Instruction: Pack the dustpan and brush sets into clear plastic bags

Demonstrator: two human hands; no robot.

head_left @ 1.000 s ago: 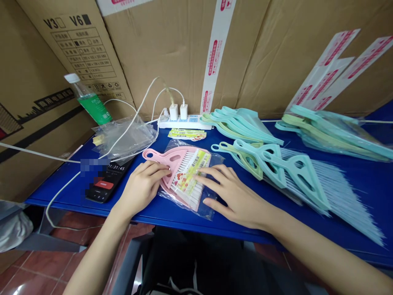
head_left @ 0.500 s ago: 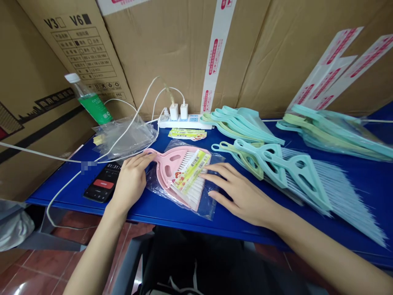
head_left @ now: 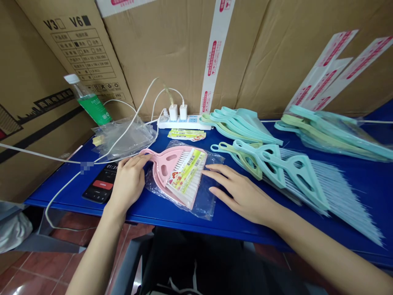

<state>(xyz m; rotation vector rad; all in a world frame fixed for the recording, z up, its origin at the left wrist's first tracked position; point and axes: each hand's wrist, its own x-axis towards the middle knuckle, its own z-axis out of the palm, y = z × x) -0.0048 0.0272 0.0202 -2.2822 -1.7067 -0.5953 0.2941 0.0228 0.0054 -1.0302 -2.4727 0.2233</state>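
A pink dustpan with a white-bristled brush lies flat in a clear plastic bag on the blue table. Across the bristles sits a yellow-green printed label card. My left hand is closed around the handle end at the left, its thumb side partly hidden. At the bag's right side, my right hand is open, fingers spread over the plastic just beside the bristles. Whether its fingertips press on the bag I cannot tell.
Turquoise and green brushes lie at right, with dustpans behind and bagged sets at far right. Label cards, a power strip, clear bags, a bottle and a phone surround the work; cardboard boxes stand behind.
The pink set has slid slightly left with my left hand. My right fingertips, earlier at the label's edge, are now a little to the right of it.
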